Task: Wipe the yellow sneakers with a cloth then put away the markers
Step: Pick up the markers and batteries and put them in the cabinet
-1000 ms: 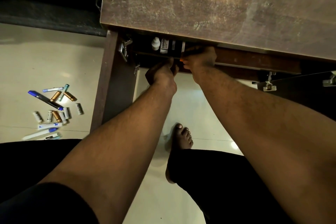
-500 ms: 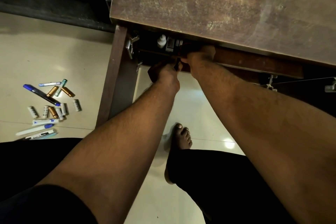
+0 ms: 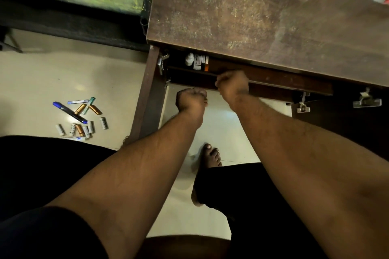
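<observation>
Two bare arms are reaching from the lower frame toward the front edge of the desk (image 3: 263,17), whose worn brown top is filling the upper right. Beneath that edge, an open compartment (image 3: 189,73) is showing a small white bottle (image 3: 190,59) and boxes (image 3: 201,62) at its left corner. The right hand (image 3: 232,86) is curling its fingers at the shelf lip; whether they are grasping anything cannot be told. The left hand (image 3: 192,99) is hovering just below and beside it, clenched, with a hint of orange at its knuckles that may be a held marker, though this is unclear. The markers (image 3: 79,115) are lying scattered on the floor (image 3: 42,80), well apart from the desk's left leg (image 3: 147,94). Judged from this, the putting-away step is under way; the next move is likely calling for a return to the floor pile.
</observation>
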Demonstrator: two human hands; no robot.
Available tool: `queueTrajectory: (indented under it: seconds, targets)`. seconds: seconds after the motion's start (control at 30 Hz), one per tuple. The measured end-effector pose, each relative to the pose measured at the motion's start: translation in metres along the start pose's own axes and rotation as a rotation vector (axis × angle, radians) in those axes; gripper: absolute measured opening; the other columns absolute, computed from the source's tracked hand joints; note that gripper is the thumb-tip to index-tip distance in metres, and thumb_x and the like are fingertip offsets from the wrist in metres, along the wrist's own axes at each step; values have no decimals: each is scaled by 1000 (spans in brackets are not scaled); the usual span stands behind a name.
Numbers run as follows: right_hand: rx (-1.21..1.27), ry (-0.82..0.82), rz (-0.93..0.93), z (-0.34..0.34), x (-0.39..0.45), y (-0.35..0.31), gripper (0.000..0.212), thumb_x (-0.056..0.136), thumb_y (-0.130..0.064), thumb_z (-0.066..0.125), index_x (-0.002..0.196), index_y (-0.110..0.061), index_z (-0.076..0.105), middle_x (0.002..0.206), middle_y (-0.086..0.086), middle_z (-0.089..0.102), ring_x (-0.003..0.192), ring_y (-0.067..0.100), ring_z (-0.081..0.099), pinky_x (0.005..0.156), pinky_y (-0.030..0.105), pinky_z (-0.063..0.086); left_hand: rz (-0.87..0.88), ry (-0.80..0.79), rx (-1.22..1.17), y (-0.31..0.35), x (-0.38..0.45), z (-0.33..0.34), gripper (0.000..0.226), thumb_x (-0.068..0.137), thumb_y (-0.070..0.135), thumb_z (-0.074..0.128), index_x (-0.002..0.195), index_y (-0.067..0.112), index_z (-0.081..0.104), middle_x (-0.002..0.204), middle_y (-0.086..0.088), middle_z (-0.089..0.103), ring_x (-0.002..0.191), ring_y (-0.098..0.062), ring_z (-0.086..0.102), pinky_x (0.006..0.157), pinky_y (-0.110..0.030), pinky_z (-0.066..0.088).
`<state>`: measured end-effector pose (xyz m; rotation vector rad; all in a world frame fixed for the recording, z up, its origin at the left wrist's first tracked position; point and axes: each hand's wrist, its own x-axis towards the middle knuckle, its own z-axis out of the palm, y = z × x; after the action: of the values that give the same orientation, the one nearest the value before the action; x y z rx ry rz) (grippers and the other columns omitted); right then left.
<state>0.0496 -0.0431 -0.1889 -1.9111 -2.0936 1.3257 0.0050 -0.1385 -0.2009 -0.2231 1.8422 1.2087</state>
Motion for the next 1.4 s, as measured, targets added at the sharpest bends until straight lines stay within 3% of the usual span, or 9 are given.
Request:
queueTrajectory:
  seconds: [0.1, 0.2, 0.33, 0.5, 0.63, 0.83, 0.97, 1.23, 1.4]
  targets:
    - [-228, -52, -153, -14, -40, -8, 16, 84, -8, 60, 91, -15, 73, 101, 8, 71, 95, 22, 64, 83, 25, 48, 186, -45, 327, 20, -33, -23, 9, 85, 2, 63, 92, 4, 68, 98, -8, 68, 93, -20, 63, 75, -23, 50]
    - [-241, -67, -224, -21, -87, -22, 22, 83, -12, 60, 100, -20, 72, 106, 6, 70, 98, 23, 65, 82, 24, 47, 408, -85, 618, 53, -82, -67, 22, 86, 12, 66, 107, 11, 71, 106, -4, 70, 101, -16, 63, 82, -20, 46]
    - [-235, -25, -478, -26, -156, -60, 22, 87, -15, 61, 106, -15, 71, 106, 6, 70, 99, 23, 64, 89, 31, 51, 623, 11, 667, 106, -128, -149, 17, 84, 12, 67, 98, 13, 76, 100, -2, 73, 92, -10, 65, 75, -8, 39]
    - [-297, -72, -756, -1, -206, -124, 22, 88, -13, 60, 107, -10, 71, 103, 10, 68, 96, 24, 62, 89, 37, 50, 721, 203, 555, 156, -136, -275, 15, 82, 12, 69, 95, 11, 76, 82, -2, 69, 74, -7, 60, 63, -10, 39]
    - [-402, -180, -901, 47, -212, -171, 24, 91, -13, 59, 112, -9, 69, 109, 9, 67, 100, 24, 63, 93, 39, 50, 595, 324, 511, 139, -89, -367, 13, 83, 8, 68, 94, 4, 74, 79, -8, 67, 76, -17, 63, 69, -21, 46]
    - [-661, -395, -1018, 165, -175, -190, 25, 91, -15, 58, 113, -12, 69, 114, 5, 66, 106, 20, 60, 95, 32, 46, 285, 414, 431, 24, 1, -439, 10, 80, 4, 70, 89, 1, 75, 85, -13, 72, 82, -26, 67, 76, -23, 49]
    - [-821, -543, -979, 233, -152, -173, 26, 88, -17, 61, 113, -15, 69, 113, 4, 67, 104, 19, 60, 90, 27, 44, 85, 437, 295, -67, 31, -454, 11, 78, 2, 69, 86, 2, 76, 82, -14, 72, 84, -29, 68, 81, -35, 55]
    - [-961, -741, -925, 328, -134, -137, 27, 88, -16, 62, 114, -15, 68, 116, 5, 66, 104, 22, 61, 90, 29, 46, -202, 543, -38, -187, 66, -460, 22, 75, 1, 69, 65, 20, 68, 69, -13, 67, 67, -29, 62, 66, -34, 52]
    - [-1049, -870, -947, 377, -134, -122, 27, 87, -16, 63, 114, -16, 68, 116, 5, 66, 105, 23, 60, 88, 28, 44, -347, 628, -255, -227, 88, -447, 7, 73, -2, 74, 77, 2, 71, 67, -15, 65, 60, -26, 61, 71, -43, 59]
